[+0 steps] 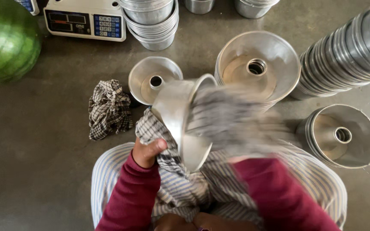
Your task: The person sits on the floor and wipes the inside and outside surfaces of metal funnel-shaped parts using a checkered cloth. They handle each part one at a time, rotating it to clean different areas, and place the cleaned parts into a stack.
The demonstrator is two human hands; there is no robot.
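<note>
- Head view, looking down: the left hand [147, 152] is closed around a tilted aluminium ring pan [180, 122], thumb up, gripping the pan's lower edge through a checked cloth [159, 132].
- The right hand is lost in motion blur behind the grey sweep of that checked cloth, which covers the pan's open mouth; I cannot tell whether it is closed or open, only that the maroon sleeve [279, 192] leads up into the blur.
- The held pan sits above the person's lap, over a blue-and-white striped garment [112, 171], its rim pointing up and to the right.
- Just behind the held pan, a small ring pan [142, 81] with a centre tube stands mouth-up on the floor [43, 128].
- To the left of it lies a second checked cloth [108, 109], crumpled on the floor, apart from the hands.
- To the right stands a short stack of larger ring pans [279, 55], and near the person's right knee another low stack [356, 141], both mouth-up.
- At the upper right a long row of nested pans [347, 55] lies on its side.
- Along the top edge: a stack of round tins [153, 21], a white electronic scale [84, 19] with a keypad, and at far left a green watermelon [5, 38].
</note>
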